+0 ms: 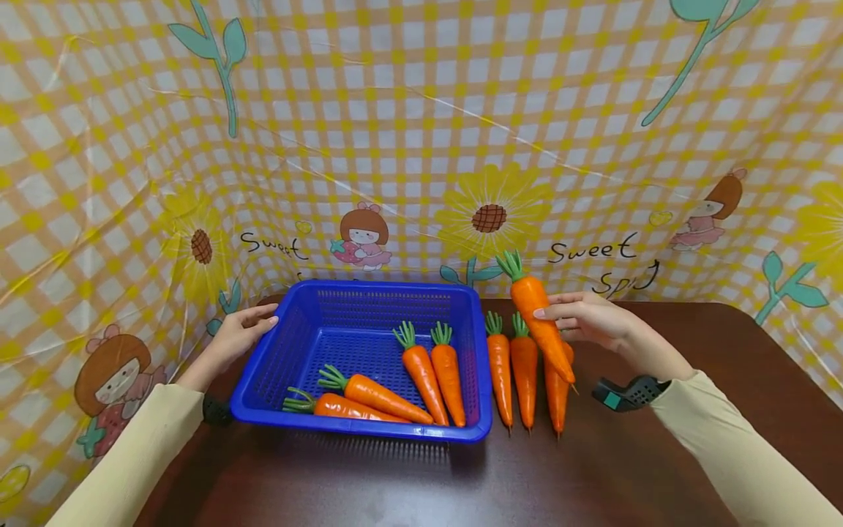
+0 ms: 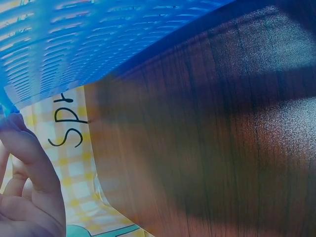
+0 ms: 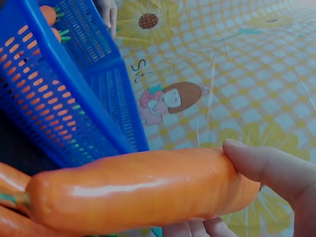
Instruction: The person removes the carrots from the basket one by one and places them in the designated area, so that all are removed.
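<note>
My right hand point(image 1: 596, 320) grips an orange carrot point(image 1: 536, 315) between thumb and fingers. It tilts above the table, green stem tops up and to the left, just right of the basket. In the right wrist view the carrot point(image 3: 143, 190) lies across the foreground, the thumb point(image 3: 264, 160) pressed on its side. A blue plastic basket point(image 1: 484, 366) has my left hand point(image 1: 235, 340) at its left rim, thumb over the edge. The left wrist view has the fingers point(image 2: 37, 163) right at the basket's rim. Several carrots point(image 1: 382, 399) lie inside the basket, toward its front and right.
Three more carrots point(image 1: 523, 373) lie side by side on the dark wooden table point(image 1: 369, 483), right of the basket; the held carrot partly covers one. A yellow checked cloth point(image 1: 395, 146) with flowers and cartoon figures hangs behind and along both sides.
</note>
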Demonstrator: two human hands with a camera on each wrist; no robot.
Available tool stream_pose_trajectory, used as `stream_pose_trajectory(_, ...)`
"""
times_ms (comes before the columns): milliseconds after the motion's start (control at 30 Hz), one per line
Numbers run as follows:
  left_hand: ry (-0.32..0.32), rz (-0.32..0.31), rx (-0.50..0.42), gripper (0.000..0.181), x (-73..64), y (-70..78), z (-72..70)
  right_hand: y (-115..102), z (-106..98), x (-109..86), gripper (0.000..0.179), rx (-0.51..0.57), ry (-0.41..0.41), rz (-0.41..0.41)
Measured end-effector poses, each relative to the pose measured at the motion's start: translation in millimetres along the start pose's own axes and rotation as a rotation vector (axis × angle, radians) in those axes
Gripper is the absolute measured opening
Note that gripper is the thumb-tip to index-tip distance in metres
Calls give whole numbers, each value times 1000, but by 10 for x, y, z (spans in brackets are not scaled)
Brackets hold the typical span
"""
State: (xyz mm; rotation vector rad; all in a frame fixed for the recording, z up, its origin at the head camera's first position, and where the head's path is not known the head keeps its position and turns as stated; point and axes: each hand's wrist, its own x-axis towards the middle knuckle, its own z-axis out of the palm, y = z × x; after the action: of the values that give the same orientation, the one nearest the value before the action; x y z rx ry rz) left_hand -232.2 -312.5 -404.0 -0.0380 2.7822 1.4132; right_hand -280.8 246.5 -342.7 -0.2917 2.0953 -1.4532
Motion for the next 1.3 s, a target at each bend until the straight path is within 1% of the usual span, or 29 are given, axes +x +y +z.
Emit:
stream_pose_trajectory(133, 14, -11, -25, 57, -23, -18, -5, 35, -51, 6, 79, -12, 2, -7)
stream_pose_trajectory(267, -6, -15, -64, 58, 0, -7, 39, 106, -129, -42, 77, -29, 21, 0)
stream_pose_trajectory(333, -11, -20, -66, 58, 13, 1, 55, 155, -158, -61, 76, -23, 24, 3)
stream_pose_trajectory(433, -1, -34, -49, 57, 22, 10, 55, 234, -177, -81, 78, -8, 25, 12)
stream_pose_trajectory(767, 11, -28, -21, 56, 19, 1, 25, 473, -224, -121, 80, -18, 21, 31)
stream_pose_trajectory(900, 13, -16, -26, 55, 25, 19, 22, 586, -265, -135, 79, -5, 11, 35)
stream_pose_trajectory(1000, -2, -13, -54, 55, 35, 30, 28, 672, -304, -153, 78, 5, 13, 43)
stream_pose_trajectory(1133, -12, -15, -67, 55, 33, 28, 28, 761, -345, -160, 79, -3, 26, 62)
stream_pose_trajectory(1300, -3, -11, -50, 54, 25, 28, 30, 849, -370, -179, 81, -16, 32, 75)
